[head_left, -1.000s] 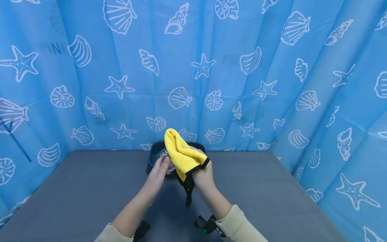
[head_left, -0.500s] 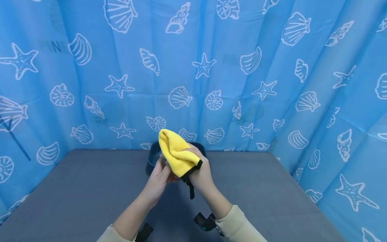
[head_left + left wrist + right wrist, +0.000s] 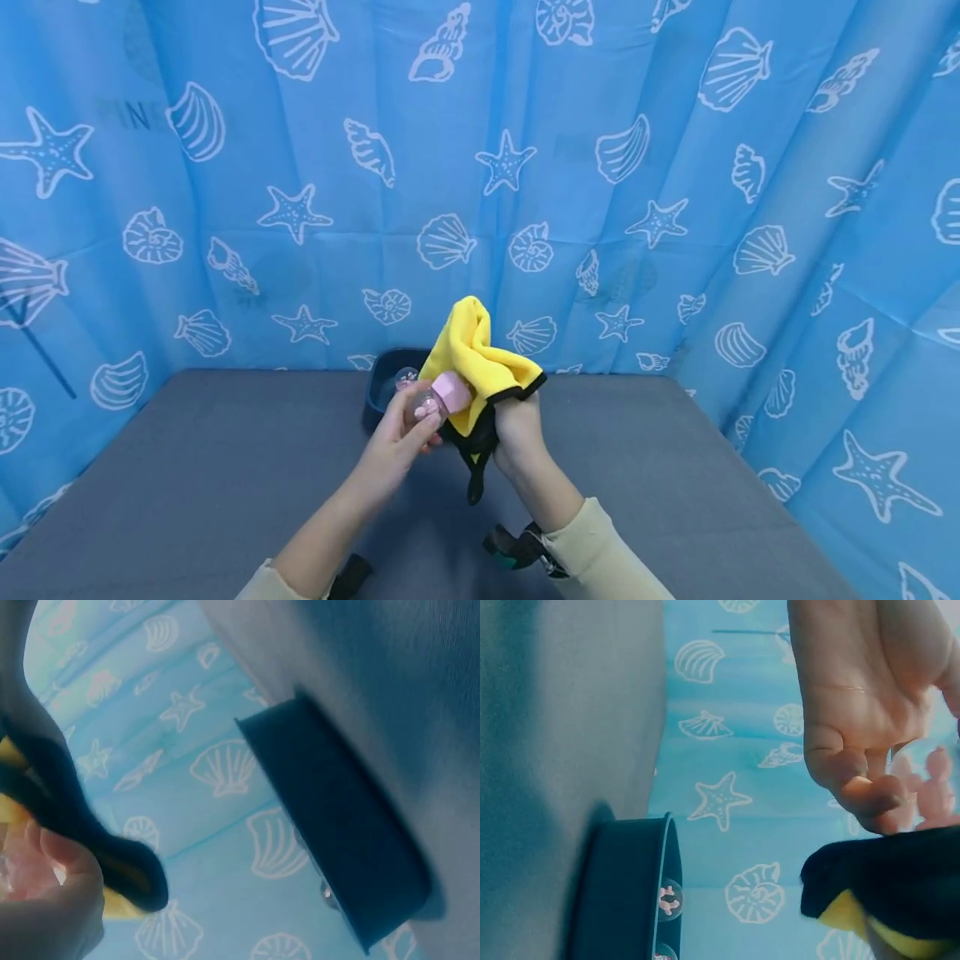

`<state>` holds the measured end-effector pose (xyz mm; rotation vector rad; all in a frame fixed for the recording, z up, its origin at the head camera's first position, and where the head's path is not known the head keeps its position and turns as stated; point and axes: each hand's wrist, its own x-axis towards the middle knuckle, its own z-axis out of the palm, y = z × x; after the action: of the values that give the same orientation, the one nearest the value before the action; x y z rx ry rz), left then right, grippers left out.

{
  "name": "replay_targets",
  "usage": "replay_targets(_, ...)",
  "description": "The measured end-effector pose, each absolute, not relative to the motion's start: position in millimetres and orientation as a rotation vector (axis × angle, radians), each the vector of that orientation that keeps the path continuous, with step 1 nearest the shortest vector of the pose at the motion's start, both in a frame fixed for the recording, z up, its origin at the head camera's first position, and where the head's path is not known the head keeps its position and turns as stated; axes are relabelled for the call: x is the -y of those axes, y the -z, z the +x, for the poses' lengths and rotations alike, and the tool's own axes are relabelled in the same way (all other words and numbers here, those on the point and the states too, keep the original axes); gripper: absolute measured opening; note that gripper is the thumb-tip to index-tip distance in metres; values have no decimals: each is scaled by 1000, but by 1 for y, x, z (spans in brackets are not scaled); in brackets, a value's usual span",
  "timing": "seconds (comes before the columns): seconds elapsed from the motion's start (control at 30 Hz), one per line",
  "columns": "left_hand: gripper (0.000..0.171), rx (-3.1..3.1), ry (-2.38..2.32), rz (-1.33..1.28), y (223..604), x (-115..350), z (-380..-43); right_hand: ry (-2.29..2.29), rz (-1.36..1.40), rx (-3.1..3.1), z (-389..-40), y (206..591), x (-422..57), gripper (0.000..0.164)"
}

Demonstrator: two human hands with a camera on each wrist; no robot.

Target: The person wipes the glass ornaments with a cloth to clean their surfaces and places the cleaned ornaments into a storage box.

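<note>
My left hand (image 3: 400,440) grips a small snow globe (image 3: 452,392) with a pink base and a clear dome around pink figures. The base points right, against a yellow cloth (image 3: 480,354) edged in black. My right hand (image 3: 519,429) holds this cloth from beneath, its fingers mostly hidden by the folds. A black strip of the cloth hangs down between the hands. In the right wrist view, the left hand's fingers (image 3: 874,796) curl at the clear dome (image 3: 936,784), just above the cloth's dark side (image 3: 885,885).
Behind the hands, a dark blue bin (image 3: 372,408) stands on the grey table (image 3: 247,467) near the curtain (image 3: 525,208). Another clear globe (image 3: 406,378) shows inside it. From the right wrist, two globes (image 3: 670,900) appear at the bin's opening.
The cloth first shifts left over the snow globe, then swings right and up with the right hand. The globe's pink base, hidden before, now shows and faces the cloth.
</note>
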<state>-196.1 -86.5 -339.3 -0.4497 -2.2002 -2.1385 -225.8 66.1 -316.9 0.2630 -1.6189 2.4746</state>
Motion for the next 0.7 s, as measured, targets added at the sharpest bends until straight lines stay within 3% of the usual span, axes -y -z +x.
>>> replay_targets(0.17,47,2216,2115,-490,337,88,-198,-2405,464,1850,-221,315,-67,26)
replay_targets(0.33,27,2175,2113,-498,338,86,-199,-1996,713,2021,-223,320,-62,23)
replay_targets(0.4,24,2167,2096,-504,339,85,-199,-1930,693,2010,-224,322,-60,20)
replay_targets(0.6,45,2215,2013,-512,341,83,-197,-2174,430,1863,-228,325,-57,25)
replay_targets(0.7,47,2235,2010,-482,341,84,-196,-2348,355,1739,-230,327,-59,28)
